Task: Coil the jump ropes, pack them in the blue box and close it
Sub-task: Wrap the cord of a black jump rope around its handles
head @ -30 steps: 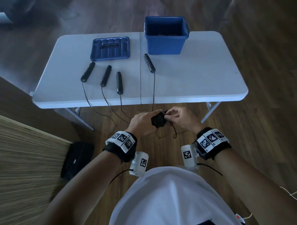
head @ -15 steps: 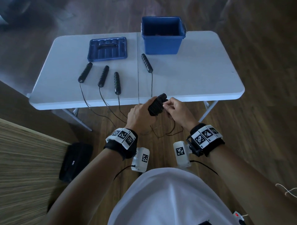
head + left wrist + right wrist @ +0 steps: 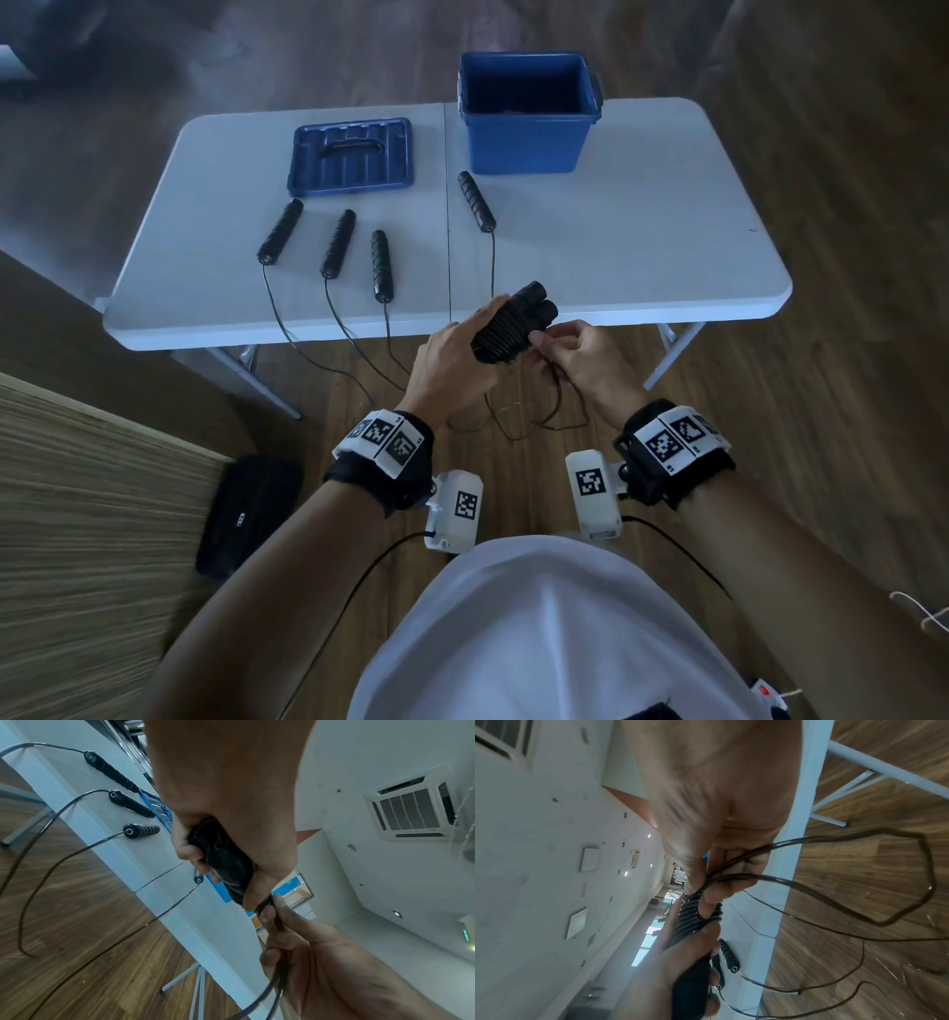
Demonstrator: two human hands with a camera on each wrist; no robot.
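Observation:
In front of the white table's near edge, my left hand (image 3: 462,354) grips a jump rope bundle (image 3: 513,324): two black handles side by side with cord wound round them. My right hand (image 3: 552,344) pinches the remaining loose cord loop (image 3: 544,416) right beside the bundle. The left wrist view shows the bundle (image 3: 226,862) inside my curled fingers. In the right wrist view the wound coils (image 3: 695,914) sit below my pinching fingers (image 3: 731,882). Several black handles (image 3: 338,242) lie on the table, cords hanging over the edge. The blue box (image 3: 529,139) stands uncovered at the back, its lid (image 3: 352,157) flat to the left.
The white folding table (image 3: 642,231) has bare surface on its right half. One handle (image 3: 476,200) lies just in front of the box. A black bag (image 3: 246,514) lies on the wooden floor beside a light wooden surface (image 3: 77,514) at my left.
Both hands have lifted the bundle up and forward, from below the table edge to level with it. The loose cord loop under my hands has drawn in a little.

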